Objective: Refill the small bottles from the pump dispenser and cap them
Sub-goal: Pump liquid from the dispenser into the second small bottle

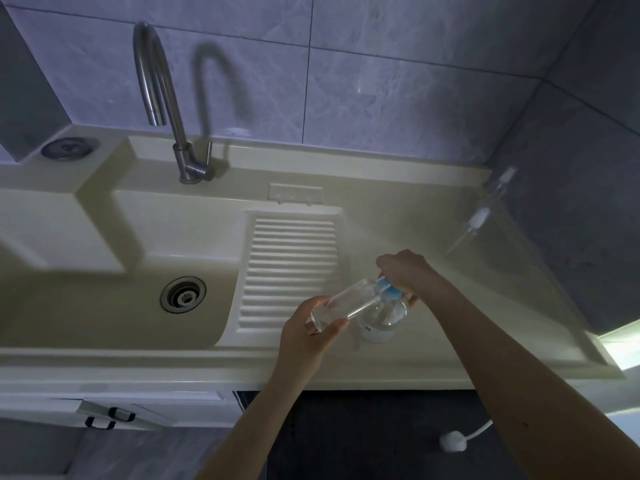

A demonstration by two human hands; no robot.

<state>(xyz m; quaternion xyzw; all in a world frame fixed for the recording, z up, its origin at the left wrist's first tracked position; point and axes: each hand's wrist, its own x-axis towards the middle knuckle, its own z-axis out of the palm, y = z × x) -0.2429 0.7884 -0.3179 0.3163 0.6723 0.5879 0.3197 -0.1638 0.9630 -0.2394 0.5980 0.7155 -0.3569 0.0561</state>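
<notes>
Clear small bottle (pixel 341 308), tilted, gripped at its base by left hand (pixel 308 336), mouth at the blue pump nozzle. Right hand (pixel 407 275) closed over pump dispenser (pixel 381 318) standing on cream counter (pixel 450 327), four o'clock of drain (pixel 183 294). Dispenser label blurred, unreadable.

You are holding a clear small bottle (pixel 341 306) against a clear pump dispenser (pixel 381 318) that is showing a blue pump head (pixel 389 289). The sink (pixel 114 306) is looking cream, its ribbed washboard (pixel 292 268) striped, the wall tiles (pixel 398 81) marbled grey.
</notes>
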